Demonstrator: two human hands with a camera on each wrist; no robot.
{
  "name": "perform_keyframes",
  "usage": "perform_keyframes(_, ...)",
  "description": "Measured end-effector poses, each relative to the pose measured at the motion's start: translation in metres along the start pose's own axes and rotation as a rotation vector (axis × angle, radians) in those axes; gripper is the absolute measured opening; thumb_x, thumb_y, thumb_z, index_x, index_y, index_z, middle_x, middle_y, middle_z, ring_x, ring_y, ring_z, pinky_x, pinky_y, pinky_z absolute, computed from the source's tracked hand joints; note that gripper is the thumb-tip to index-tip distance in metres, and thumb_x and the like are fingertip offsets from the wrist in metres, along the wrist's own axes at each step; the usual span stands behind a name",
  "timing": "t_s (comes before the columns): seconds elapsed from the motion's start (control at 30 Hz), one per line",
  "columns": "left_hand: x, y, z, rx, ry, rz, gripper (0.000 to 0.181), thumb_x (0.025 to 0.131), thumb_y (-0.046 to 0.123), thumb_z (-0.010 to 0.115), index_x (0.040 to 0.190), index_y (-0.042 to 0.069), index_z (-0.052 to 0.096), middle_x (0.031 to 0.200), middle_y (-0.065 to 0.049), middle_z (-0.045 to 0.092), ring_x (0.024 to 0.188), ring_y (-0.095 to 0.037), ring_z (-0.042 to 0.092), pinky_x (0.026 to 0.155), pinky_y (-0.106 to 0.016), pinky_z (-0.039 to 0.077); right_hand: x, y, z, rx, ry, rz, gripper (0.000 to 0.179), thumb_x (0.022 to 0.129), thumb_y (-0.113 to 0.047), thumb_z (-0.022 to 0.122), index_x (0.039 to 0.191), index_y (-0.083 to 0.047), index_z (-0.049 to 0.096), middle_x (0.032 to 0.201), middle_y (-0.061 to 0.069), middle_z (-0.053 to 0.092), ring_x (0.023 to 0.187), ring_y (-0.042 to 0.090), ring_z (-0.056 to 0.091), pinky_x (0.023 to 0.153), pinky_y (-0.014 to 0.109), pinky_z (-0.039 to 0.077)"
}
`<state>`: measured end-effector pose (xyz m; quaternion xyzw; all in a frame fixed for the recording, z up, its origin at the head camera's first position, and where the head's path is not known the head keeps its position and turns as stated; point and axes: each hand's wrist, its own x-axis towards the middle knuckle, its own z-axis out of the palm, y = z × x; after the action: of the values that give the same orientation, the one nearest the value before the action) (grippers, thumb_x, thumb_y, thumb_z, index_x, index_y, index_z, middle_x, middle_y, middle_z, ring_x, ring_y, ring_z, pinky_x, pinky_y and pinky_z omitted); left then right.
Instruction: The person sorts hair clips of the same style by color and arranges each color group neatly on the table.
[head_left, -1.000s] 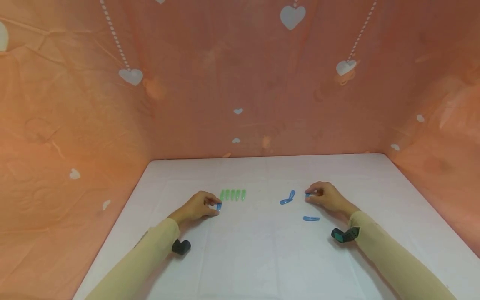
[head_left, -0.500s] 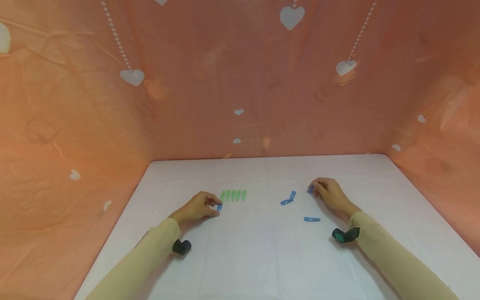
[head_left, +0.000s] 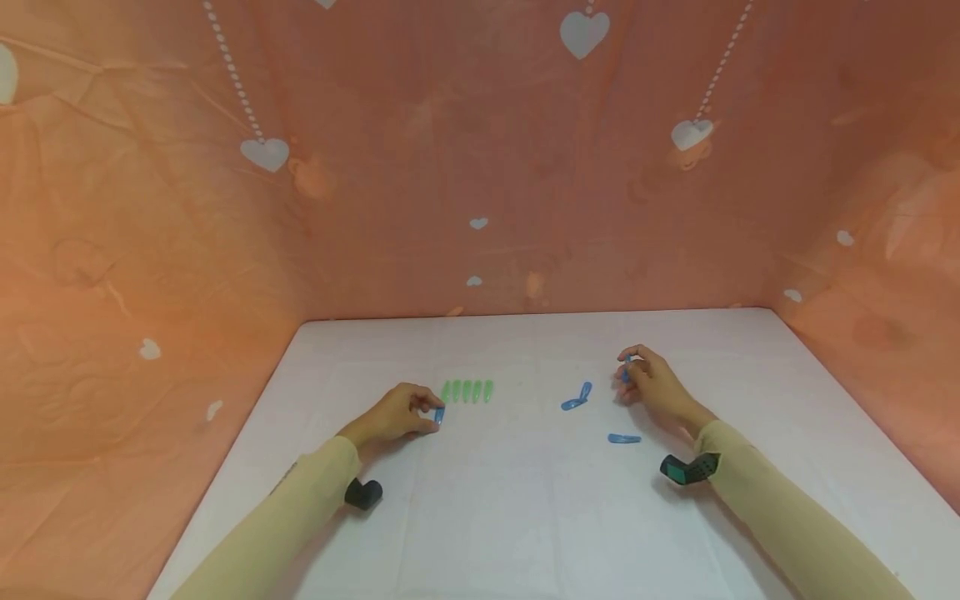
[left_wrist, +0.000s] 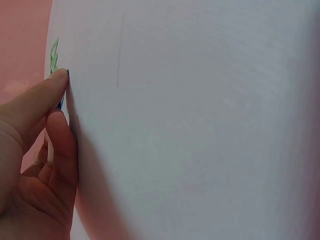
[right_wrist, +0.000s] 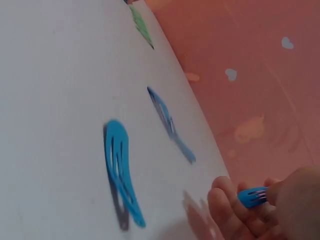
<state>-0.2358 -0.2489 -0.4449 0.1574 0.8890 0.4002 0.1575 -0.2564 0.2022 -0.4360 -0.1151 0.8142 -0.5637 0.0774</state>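
Between thumb and finger, my left hand (head_left: 396,412) pinches a blue snap hair clip (head_left: 438,415) upright at the table, just in front of a row of green hair clips (head_left: 467,392). My right hand (head_left: 657,387) is lifted off the table at the right and grips another blue hair clip (right_wrist: 251,196), partly covered by the thumb. To its left lie two blue hair clips (head_left: 574,404), touching or overlapping at an angle. Nearer the front, a single blue hair clip (head_left: 624,438) lies flat; the right wrist view shows this clip (right_wrist: 118,167) large.
A white-covered table (head_left: 487,517) carries everything. An orange sheet (head_left: 525,167) with pale hearts stands behind it and at both sides. Each wrist bears a dark camera, the right one (head_left: 686,470) close above the tabletop.
My right hand has risen and moved back from the table with its blue clip, the clip turning upright among the fingers. The left hand and the clips lying down stay put.
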Motion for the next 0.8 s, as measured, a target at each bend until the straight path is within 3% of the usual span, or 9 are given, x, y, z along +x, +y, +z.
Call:
perform_keyframes(0.13,-0.001,0.001,0.0,0.0,0.0,-0.011,0.032,0.084,0.007,0.08,0.114,0.0,0.072,0.098,-0.008,0.058,0.068,-0.013,0.047,0.056,-0.019,0.044,0.0,-0.007,0.005,-0.027,-0.027,0.032,0.035,0.106,0.001,0.036,0.14,0.011,0.037,0.108,0.027,0.055,0.075,0.011,0.064,0.069,0.024,0.059)
perform_keyframes(0.33,-0.001,0.002,-0.001,-0.005,0.005,-0.01,0.032,0.084,0.007,0.079,0.114,0.001,0.072,0.098,-0.008,0.058,0.067,-0.012,0.046,0.056,-0.02,0.043,0.002,-0.012,0.01,-0.055,-0.04,0.0,0.038,0.104,0.003,0.042,0.141,0.01,0.04,0.107,0.03,0.055,0.074,0.011,0.066,0.068,0.025,0.06)
perform_keyframes(0.7,-0.001,0.002,0.001,-0.015,0.002,-0.018,0.031,0.084,0.005,0.079,0.115,0.0,0.072,0.097,-0.008,0.057,0.061,-0.011,0.049,0.054,-0.02,0.044,0.004,-0.019,0.024,0.021,-0.081,-0.026,0.04,0.103,0.003,0.045,0.141,0.009,0.034,0.105,0.028,0.052,0.072,0.012,0.065,0.066,0.025,0.059)
perform_keyframes(0.8,-0.002,0.001,0.0,0.015,0.011,0.002,0.031,0.084,0.006,0.08,0.113,0.001,0.072,0.097,-0.008,0.058,0.068,-0.012,0.048,0.06,-0.021,0.042,0.005,-0.019,0.028,0.055,-0.083,-0.042,0.037,0.102,0.004,0.045,0.138,0.01,0.036,0.101,0.025,0.054,0.07,0.012,0.065,0.064,0.026,0.059)
